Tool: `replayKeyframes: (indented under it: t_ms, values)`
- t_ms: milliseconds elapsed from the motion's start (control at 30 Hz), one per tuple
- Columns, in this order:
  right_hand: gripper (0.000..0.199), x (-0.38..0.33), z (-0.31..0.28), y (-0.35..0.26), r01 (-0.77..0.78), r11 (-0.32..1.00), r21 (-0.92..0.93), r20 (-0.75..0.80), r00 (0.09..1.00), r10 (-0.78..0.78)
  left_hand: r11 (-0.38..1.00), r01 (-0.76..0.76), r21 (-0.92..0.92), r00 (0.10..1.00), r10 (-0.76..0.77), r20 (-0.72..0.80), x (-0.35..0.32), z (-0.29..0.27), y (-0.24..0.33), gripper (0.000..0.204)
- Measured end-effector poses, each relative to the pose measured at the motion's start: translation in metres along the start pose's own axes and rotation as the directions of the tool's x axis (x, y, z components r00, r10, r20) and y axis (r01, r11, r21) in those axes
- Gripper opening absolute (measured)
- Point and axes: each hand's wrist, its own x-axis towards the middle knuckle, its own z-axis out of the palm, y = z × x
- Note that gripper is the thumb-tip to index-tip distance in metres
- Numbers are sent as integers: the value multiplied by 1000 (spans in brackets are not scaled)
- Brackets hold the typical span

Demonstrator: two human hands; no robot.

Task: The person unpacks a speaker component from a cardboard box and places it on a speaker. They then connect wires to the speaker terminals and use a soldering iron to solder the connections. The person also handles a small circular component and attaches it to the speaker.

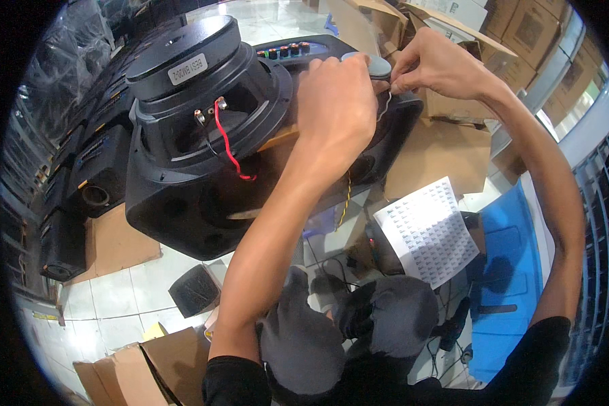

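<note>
A large black woofer (183,88) lies magnet up on a black speaker cabinet (183,216). Red and black wires are joined to the woofer's terminals. To its right, my left hand (338,101) is closed round a small tweeter-like part (379,66) with a grey disc-shaped back; my fingers hide most of it. My right hand (443,64) pinches with thumb and forefinger beside that part, at the end of a thin pale wire (385,107). A control panel with several knobs (284,51) is just beyond my left hand. A yellow-black twisted wire (347,196) hangs below the cabinet.
More black speakers (101,169) stand in a row on the left. Cardboard boxes (528,34) are stacked at the far right, and an open carton (142,369) stands near left. A printed sheet (430,230) lies in front of me, beside a blue plastic surface (507,271).
</note>
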Motion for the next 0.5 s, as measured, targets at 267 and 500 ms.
replayKeyframes:
  t_ms: [267,500]
  values:
    - [13,3,6,-4,-399,828,394,50,909,415,998,-14,59,1000,13,10,6,3,1,33]
    - [13,1,19,-9,-520,592,617,69,784,617,994,-38,99,999,41,-23,4,4,3,37]
